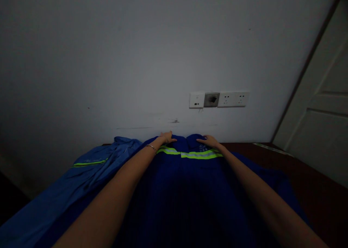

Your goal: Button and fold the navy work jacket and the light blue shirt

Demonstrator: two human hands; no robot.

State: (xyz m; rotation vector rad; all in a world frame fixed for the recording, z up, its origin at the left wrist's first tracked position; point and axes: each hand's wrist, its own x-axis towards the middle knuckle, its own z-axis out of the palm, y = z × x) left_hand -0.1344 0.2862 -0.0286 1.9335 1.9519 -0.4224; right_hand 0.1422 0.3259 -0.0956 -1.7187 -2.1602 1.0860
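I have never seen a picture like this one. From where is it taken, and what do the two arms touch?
No machine here: these are a person's bare hands, seen by a camera worn on the head, looking forward and down. The left hand and right hand touch a dark blue garment near its top edge, just beyond its bright stripe; whether they grip it is hard to tell. It lies on a reddish-brown surface, with a lighter blue garment to the left.

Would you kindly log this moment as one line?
left hand: on dark blue jacket, near top; right hand: same jacket, near top; lighter blue garment: at left
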